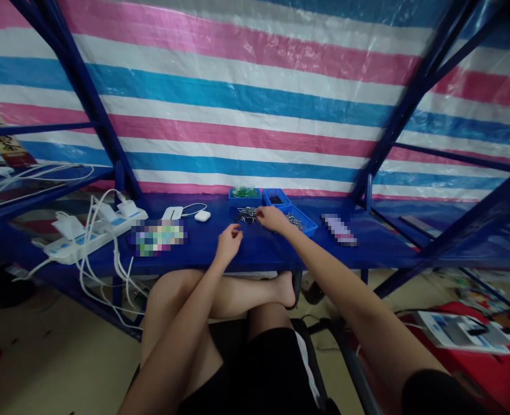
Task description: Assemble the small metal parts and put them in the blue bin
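On the blue shelf top (203,242), a small heap of silver and dark screw-like pieces (246,214) lies in front of my hands. My right hand (272,220) reaches to the heap's right edge with its fingertips pinched together; whatever is between them is too small to make out. Nearer to me, my left hand (229,243) hovers over the shelf with thumb and fingers drawn together, and its contents cannot be made out either. Partly behind my right hand is a blue tray (310,229) of silver screw-like pieces.
Behind the heap stand a blue tray (245,202) with green pieces and another blue tray (283,193) with dark pieces. A white power strip (94,239) with tangled cables, a white earbud case (202,216) and a phone (339,229) lie around. Blue metal posts (404,109) flank the space.
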`<act>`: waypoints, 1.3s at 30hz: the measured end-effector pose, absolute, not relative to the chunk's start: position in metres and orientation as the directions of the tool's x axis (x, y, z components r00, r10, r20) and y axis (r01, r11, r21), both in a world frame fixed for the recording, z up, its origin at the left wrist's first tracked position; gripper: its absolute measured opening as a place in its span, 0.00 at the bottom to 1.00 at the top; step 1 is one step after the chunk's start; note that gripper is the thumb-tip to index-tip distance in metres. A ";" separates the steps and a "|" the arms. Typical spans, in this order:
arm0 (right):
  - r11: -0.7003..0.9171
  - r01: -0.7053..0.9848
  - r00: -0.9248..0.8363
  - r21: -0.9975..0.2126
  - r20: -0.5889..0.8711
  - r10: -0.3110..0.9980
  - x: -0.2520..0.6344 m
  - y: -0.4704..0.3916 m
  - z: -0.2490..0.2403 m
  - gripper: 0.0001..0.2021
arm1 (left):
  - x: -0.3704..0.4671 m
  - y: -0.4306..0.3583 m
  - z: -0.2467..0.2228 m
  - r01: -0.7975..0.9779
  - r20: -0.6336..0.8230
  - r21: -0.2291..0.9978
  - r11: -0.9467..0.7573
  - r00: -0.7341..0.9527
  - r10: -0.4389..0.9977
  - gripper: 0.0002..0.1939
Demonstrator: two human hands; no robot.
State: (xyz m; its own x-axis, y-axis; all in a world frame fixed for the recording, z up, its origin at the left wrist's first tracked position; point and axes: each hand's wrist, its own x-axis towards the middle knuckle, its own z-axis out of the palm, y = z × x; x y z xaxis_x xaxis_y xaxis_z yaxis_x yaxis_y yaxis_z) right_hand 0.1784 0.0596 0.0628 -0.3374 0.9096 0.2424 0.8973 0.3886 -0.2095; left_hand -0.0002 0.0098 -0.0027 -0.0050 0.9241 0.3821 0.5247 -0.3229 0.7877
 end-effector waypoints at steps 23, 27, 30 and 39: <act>0.539 0.842 -0.503 -0.030 0.318 0.803 0.163 0.124 0.085 0.12 | 0.006 0.008 -0.002 0.691 0.412 0.605 -0.396 0.154 0.898 0.10; 0.594 0.800 -0.535 -0.084 0.347 0.770 0.166 0.127 0.104 0.12 | 0.008 0.011 -0.001 0.703 0.400 0.605 -0.374 0.138 0.906 0.10; 0.656 0.748 -0.587 -0.103 0.359 0.726 0.172 0.122 0.106 0.12 | 0.009 0.012 0.000 0.712 0.383 0.607 -0.353 0.126 0.915 0.09; 0.585 0.810 -0.582 0.025 0.151 0.799 0.161 0.067 0.057 0.14 | 0.008 0.008 0.004 0.718 0.370 0.604 -0.347 0.134 0.919 0.09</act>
